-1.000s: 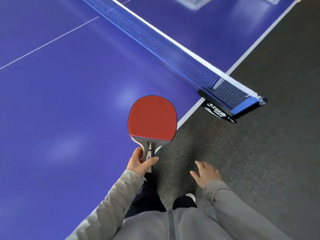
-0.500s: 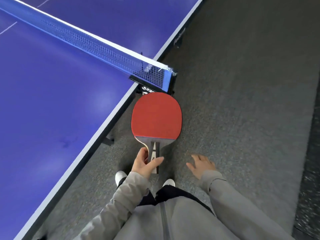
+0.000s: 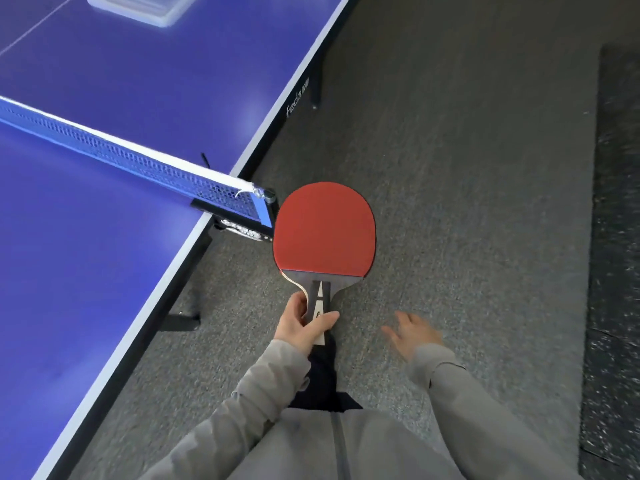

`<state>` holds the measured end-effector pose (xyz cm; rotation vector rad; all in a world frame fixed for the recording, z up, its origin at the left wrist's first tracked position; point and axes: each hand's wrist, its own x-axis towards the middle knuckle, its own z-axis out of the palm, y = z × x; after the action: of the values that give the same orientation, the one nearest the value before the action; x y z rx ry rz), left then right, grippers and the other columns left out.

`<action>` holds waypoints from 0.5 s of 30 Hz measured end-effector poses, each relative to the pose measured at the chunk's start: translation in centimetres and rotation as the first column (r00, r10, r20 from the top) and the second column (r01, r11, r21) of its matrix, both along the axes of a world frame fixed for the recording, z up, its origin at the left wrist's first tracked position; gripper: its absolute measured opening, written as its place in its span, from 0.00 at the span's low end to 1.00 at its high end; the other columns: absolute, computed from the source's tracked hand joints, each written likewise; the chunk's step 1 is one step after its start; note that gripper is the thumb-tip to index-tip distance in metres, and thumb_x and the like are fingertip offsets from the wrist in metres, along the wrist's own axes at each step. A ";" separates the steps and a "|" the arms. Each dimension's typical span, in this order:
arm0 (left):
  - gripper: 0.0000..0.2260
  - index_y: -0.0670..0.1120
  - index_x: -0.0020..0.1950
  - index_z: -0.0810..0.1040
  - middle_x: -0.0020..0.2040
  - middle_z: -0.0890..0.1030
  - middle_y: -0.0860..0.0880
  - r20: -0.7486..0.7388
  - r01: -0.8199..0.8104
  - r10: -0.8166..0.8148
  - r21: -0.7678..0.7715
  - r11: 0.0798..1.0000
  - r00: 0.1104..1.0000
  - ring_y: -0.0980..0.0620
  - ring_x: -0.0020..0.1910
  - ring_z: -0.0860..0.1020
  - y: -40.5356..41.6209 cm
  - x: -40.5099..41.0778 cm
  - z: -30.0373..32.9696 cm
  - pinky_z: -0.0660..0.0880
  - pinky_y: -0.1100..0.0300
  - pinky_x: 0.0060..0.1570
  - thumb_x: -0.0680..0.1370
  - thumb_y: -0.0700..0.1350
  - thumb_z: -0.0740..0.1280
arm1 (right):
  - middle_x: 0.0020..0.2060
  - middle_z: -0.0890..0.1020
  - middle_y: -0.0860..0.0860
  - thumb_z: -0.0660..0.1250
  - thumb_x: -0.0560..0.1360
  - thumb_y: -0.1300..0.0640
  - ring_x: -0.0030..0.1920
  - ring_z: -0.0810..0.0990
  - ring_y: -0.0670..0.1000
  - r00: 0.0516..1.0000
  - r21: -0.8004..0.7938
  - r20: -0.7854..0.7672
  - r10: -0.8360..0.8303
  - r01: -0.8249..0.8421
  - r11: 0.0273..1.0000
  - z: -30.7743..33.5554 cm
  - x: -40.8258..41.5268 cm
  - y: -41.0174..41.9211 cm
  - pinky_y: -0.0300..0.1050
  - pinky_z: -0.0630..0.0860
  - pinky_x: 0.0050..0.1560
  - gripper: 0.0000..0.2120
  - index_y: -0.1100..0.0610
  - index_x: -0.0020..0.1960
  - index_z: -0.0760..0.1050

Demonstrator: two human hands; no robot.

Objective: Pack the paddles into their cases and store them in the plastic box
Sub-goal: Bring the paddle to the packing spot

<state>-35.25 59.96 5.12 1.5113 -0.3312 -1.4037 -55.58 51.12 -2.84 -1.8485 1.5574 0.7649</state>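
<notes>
My left hand (image 3: 301, 325) grips the grey handle of a paddle with a red rubber face (image 3: 323, 230), blade pointing away from me over the grey carpet, just right of the net post. My right hand (image 3: 412, 332) hangs beside it with loose spread fingers, holding nothing. A clear plastic box (image 3: 138, 6) stands on the far half of the blue table, at the top left edge of the view, blurred. No paddle case is visible.
The blue table-tennis table (image 3: 104, 254) fills the left side, its net (image 3: 138, 164) clamped to a black post (image 3: 249, 223) at the edge. Table legs stand under it on the grey carpet (image 3: 467, 202). A dark speckled mat (image 3: 616, 237) runs along the right.
The view has swung right and forward along the table's side; the net post now lies left of the paddle and the plastic box has come into view. Both hands keep their pose.
</notes>
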 end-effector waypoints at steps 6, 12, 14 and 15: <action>0.17 0.46 0.47 0.73 0.39 0.77 0.47 -0.014 0.000 0.001 0.012 1.000 1.000 0.47 0.41 0.75 -8.7 1.2 -0.8 0.73 0.49 0.48 0.62 0.44 0.72 | 0.72 0.64 0.52 0.50 0.79 0.39 0.72 0.62 0.56 0.998 -0.002 -0.069 0.013 -0.014 1.000 0.2 1.3 -8.6 0.54 0.63 0.69 0.28 0.52 0.74 0.57; 0.14 0.46 0.48 0.73 0.38 0.78 0.48 -0.060 -0.092 0.091 -0.022 0.996 0.994 0.50 0.38 0.76 -16.6 4.1 -0.6 0.74 0.54 0.44 0.68 0.37 0.74 | 0.74 0.62 0.52 0.50 0.80 0.40 0.74 0.59 0.55 0.998 -0.055 -0.059 0.028 -0.031 0.998 1.8 3.6 -17.4 0.54 0.61 0.70 0.28 0.52 0.76 0.54; 0.15 0.45 0.48 0.73 0.37 0.79 0.49 -0.069 -0.154 0.152 -0.026 0.988 0.986 0.52 0.36 0.77 -18.6 4.8 -0.5 0.74 0.58 0.40 0.66 0.39 0.74 | 0.74 0.61 0.51 0.50 0.80 0.40 0.74 0.58 0.54 0.996 -0.063 -0.063 0.057 -0.061 0.996 2.3 4.5 -20.1 0.55 0.60 0.70 0.28 0.51 0.76 0.54; 0.16 0.45 0.48 0.74 0.36 0.79 0.50 -0.074 -0.184 0.181 -0.025 0.983 0.981 0.53 0.35 0.78 -19.5 5.2 -0.4 0.75 0.60 0.38 0.64 0.41 0.73 | 0.74 0.61 0.51 0.50 0.80 0.40 0.74 0.58 0.54 0.996 -0.067 -0.063 0.069 -0.073 0.995 2.5 5.0 -21.4 0.55 0.60 0.70 0.28 0.51 0.76 0.54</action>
<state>-30.08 40.50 4.75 1.4243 -0.1656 -1.2971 -50.54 29.72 -0.39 -1.9570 1.5813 0.8160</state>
